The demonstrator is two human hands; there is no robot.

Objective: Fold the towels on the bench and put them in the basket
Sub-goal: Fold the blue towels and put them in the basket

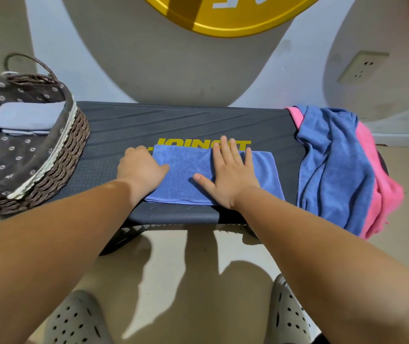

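Observation:
A folded blue towel lies flat in the middle of the dark bench. My right hand presses down on it with straight, spread fingers. My left hand sits at the towel's left edge, its fingers curled round that edge with the thumb on top. A woven basket with a dark flowered lining stands on the bench's left end and holds a folded pale blue towel. An unfolded blue towel and a pink towel lie heaped over the right end.
A wall with a power socket rises behind the bench. A yellow round sign hangs above. The basket's handle arches at the back left. My feet in grey perforated clogs stand on the beige floor below.

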